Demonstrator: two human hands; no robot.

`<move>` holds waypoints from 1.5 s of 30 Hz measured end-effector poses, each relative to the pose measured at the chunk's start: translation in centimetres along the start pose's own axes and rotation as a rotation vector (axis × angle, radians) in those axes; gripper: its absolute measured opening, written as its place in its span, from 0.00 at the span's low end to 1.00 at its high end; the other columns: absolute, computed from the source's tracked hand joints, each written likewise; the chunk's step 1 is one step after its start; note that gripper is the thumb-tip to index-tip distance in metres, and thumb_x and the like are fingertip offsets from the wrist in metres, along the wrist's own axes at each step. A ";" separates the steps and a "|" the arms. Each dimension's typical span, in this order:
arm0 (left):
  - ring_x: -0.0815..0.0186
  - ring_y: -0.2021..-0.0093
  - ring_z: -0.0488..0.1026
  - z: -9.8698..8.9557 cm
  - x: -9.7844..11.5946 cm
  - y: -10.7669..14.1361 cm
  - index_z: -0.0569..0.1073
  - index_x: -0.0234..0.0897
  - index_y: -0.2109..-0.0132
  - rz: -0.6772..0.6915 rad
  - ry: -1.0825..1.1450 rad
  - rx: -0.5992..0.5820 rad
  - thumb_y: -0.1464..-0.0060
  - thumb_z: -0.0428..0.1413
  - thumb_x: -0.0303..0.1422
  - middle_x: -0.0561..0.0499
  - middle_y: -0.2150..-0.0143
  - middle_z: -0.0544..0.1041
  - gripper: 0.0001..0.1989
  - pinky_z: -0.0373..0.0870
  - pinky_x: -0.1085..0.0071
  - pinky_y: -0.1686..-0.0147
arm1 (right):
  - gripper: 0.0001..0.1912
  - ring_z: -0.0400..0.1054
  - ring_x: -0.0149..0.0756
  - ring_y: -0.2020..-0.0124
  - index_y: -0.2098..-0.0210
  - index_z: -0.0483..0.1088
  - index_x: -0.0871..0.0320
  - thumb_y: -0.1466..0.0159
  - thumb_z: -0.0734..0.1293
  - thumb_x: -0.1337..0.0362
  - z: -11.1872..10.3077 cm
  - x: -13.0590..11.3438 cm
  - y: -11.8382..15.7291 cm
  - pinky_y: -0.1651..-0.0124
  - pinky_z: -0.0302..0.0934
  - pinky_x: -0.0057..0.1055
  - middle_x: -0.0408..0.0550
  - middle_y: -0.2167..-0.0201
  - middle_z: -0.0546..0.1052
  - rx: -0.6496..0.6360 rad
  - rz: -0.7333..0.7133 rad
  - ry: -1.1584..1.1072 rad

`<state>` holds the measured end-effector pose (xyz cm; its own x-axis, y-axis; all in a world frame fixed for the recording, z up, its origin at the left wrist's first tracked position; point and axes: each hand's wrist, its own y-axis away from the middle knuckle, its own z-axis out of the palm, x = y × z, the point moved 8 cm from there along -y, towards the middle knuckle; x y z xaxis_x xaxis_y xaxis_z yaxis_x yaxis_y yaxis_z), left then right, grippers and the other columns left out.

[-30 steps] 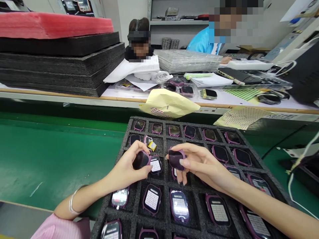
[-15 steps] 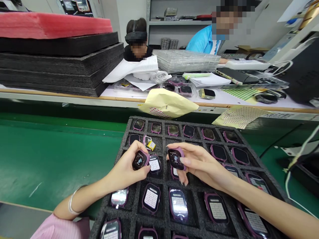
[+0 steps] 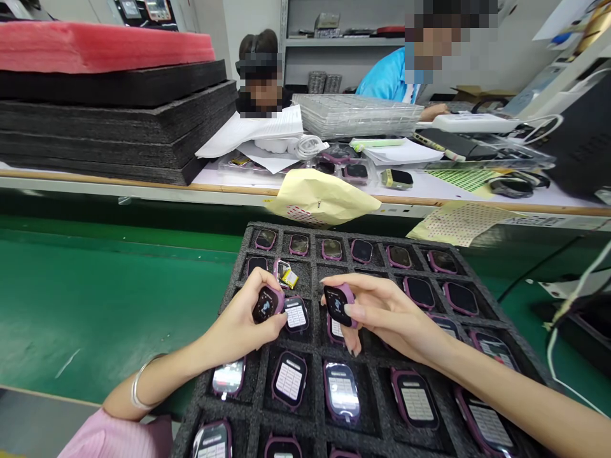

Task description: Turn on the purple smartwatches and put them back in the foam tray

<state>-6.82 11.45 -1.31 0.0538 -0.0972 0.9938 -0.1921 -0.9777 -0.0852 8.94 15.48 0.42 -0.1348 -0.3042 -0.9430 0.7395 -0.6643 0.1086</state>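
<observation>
A: Left hand (image 3: 233, 327) and right hand (image 3: 382, 312)?
B: Apart, both raised just above the foam tray (image 3: 334, 236), with a narrow gap between them. Left hand clamped on a smartwatch body (image 3: 267, 304), right hand clamped on a second smartwatch body (image 3: 340, 304), each pinched between thumb and fingers.

A: Look of those two?
B: Rounded-square, mauve casing, glossy black face, a small pale mark near the middle of each screen. Both tilted, faces up toward the camera.

A: Right below?
B: Just beside the left hand's piece, a third smartwatch body (image 3: 296, 315) lying in its foam cell, a white grid label on its face. All around it, rows of matching mauve-cased bodies in the tray's black cells: dark faces toward the far side, grid labels or shiny film on the near side. Toward the tray's far left, a small yellow-and-silver part (image 3: 289, 278) in a cell.

A: And the arms?
B: Silver bangle (image 3: 138, 385) on the left wrist, pink sleeve (image 3: 109, 436) at the lower edge.

A: Past the tray?
B: Off its far edge, a pale yellow padded envelope (image 3: 319, 198) and a dotted sheet (image 3: 458, 224). Left of it, a green bench surface (image 3: 119, 299). Farther on, a white tabletop (image 3: 429, 187) with stacked black foam trays (image 3: 114, 127), clear plastic trays (image 3: 358, 114), and two co-workers behind.
</observation>
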 end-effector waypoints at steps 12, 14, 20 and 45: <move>0.78 0.80 0.58 -0.3 -0.6 0.1 0.59 0.40 0.58 -0.050 0.085 0.032 0.47 0.54 0.24 0.54 0.63 0.63 0.12 0.54 0.79 0.85 | 0.18 0.73 0.33 0.80 0.49 0.72 0.59 0.39 0.72 0.66 -0.2 -0.4 0.2 0.76 0.70 0.25 0.45 0.76 0.75 0.038 -0.019 0.011; 0.78 0.81 0.58 -0.5 -0.6 0.1 0.59 0.40 0.59 -0.047 0.112 0.049 0.47 0.55 0.26 0.54 0.64 0.63 0.12 0.54 0.80 0.86 | 0.17 0.73 0.33 0.80 0.50 0.73 0.60 0.39 0.72 0.67 -0.3 -0.4 0.2 0.76 0.70 0.25 0.45 0.76 0.75 0.043 -0.023 0.018; 0.79 0.83 0.56 -0.7 -0.4 0.1 0.59 0.41 0.60 -0.031 0.147 0.079 0.46 0.55 0.27 0.56 0.65 0.63 0.11 0.53 0.82 0.88 | 0.17 0.72 0.33 0.80 0.51 0.73 0.59 0.39 0.72 0.66 -0.2 -0.7 0.2 0.77 0.70 0.24 0.45 0.76 0.75 0.034 -0.025 0.013; 0.82 0.84 0.55 -0.7 0.5 0.1 0.58 0.41 0.61 0.030 0.231 0.087 0.46 0.52 0.22 0.58 0.66 0.61 0.11 0.51 0.86 0.90 | 0.15 0.71 0.31 0.82 0.53 0.74 0.58 0.40 0.72 0.66 -0.6 -1.1 0.4 0.79 0.68 0.24 0.43 0.77 0.74 0.091 -0.050 0.015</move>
<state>-7.50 11.43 -0.72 -0.1776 -0.0908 0.9799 -0.1049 -0.9883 -0.1106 9.76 15.99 1.33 -0.1597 -0.2587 -0.9527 0.6693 -0.7377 0.0882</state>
